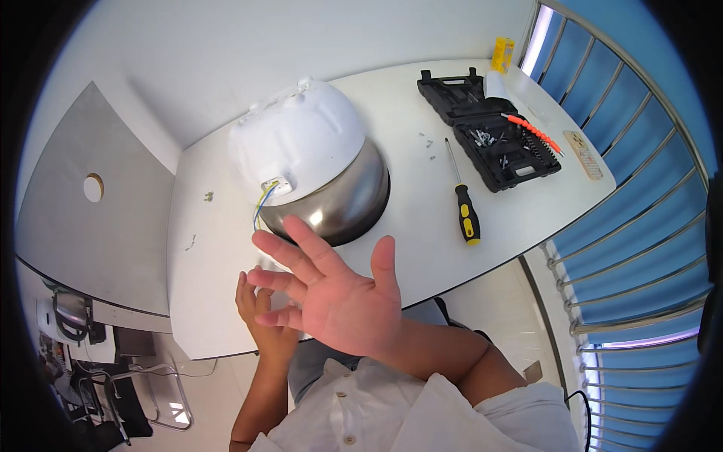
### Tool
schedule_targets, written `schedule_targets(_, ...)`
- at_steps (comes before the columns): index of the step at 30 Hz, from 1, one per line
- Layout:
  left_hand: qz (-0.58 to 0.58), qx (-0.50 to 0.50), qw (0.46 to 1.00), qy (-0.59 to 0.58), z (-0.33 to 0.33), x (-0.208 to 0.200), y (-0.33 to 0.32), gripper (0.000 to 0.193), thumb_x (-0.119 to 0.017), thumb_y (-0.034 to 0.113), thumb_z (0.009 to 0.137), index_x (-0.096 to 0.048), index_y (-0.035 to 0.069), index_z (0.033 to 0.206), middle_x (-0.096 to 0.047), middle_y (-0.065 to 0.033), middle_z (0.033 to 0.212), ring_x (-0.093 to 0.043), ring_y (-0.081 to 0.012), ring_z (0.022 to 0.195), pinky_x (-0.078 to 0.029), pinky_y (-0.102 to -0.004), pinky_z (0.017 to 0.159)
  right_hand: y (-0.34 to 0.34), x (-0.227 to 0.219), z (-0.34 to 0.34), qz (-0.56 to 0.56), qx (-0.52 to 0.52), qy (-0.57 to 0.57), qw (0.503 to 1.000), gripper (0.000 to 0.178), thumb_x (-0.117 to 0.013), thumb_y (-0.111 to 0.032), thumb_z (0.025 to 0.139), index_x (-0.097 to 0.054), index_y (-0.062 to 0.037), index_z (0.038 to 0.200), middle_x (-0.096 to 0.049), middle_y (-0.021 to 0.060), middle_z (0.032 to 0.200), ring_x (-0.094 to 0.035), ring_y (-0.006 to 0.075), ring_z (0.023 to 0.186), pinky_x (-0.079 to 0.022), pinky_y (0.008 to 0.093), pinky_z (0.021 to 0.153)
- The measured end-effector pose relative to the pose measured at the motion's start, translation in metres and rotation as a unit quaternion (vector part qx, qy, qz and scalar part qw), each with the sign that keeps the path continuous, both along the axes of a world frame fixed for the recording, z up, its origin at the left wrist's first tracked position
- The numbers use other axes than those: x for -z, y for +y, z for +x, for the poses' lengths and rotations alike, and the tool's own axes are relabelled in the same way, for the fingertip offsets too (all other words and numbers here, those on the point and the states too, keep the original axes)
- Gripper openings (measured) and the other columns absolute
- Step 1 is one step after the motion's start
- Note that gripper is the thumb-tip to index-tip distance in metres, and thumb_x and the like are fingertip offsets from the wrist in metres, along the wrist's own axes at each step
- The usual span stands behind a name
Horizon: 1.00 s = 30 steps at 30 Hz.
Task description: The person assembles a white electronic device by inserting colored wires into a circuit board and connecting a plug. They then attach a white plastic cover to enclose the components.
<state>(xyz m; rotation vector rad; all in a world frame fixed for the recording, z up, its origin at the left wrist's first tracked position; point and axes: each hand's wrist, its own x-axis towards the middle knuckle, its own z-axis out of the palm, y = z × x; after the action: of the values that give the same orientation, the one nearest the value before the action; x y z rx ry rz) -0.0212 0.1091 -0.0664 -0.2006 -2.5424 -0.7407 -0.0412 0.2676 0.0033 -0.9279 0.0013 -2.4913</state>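
My right hand is raised close to the camera, palm toward it, with its fingers and thumb spread and nothing in them. Behind its fingertips is my left hand, low over the table's near edge; its fingers are loosely bent and apart, partly hidden by the right hand. Just beyond both hands a rounded appliance, with a white plastic shell and a brushed-metal body, lies tilted on the table. From a white socket in the shell come blue and yellow-green wires, whose lower ends my right fingers cover.
On the white table lie a black-and-yellow screwdriver, an open black tool case, an orange flexible shaft and several small screws. A yellow box stands at the back. Metal railing runs along the right; a grey panel is at left.
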Motion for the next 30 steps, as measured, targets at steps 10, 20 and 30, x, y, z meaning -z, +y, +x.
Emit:
schedule_targets(10, -0.11, 0.002, 0.994, 0.014, -0.004, -0.014, 0.011, 0.041, -0.061, 0.033, 0.082, -0.056, 0.012, 0.117, -0.043, -0.0112, 0.134, -0.035, -0.0385, 0.125, -0.03, -0.0506, 0.1, -0.002, -0.003, 0.008, -0.011, -0.021, 0.008, 1.0, 0.088, -0.017, -0.077, 0.08, -0.002, -0.022, 0.147, -0.002, 0.003, 0.153, -0.02, 0.0255, 0.135, -0.025, 0.0506, 0.103)
schedule_targets(20, -0.046, 0.0, 0.998, 0.042, -0.013, -0.005, 0.012, 0.042, -0.063, 0.03, 0.081, -0.055, 0.011, 0.117, -0.045, -0.0116, 0.131, -0.041, -0.0369, 0.117, -0.034, -0.0487, 0.094, 0.003, -0.006, 0.01, -0.037, -0.049, -0.023, 0.998, 0.091, -0.016, -0.078, 0.08, -0.003, -0.0178, 0.147, -0.002, 0.0042, 0.153, -0.018, 0.0256, 0.135, -0.024, 0.0502, 0.103)
schedule_targets(30, -0.024, 0.0, 0.998, 0.058, -0.014, -0.004, 0.013, 0.048, -0.065, 0.026, 0.078, -0.052, 0.007, 0.12, -0.048, -0.0131, 0.126, -0.048, -0.0352, 0.106, -0.039, -0.046, 0.087, 0.005, -0.005, 0.007, -0.061, -0.079, -0.024, 0.995, 0.092, -0.018, -0.075, 0.082, 0.004, -0.0142, 0.146, 0.01, 0.0052, 0.153, 0.008, 0.0251, 0.14, -0.005, 0.0523, 0.11)
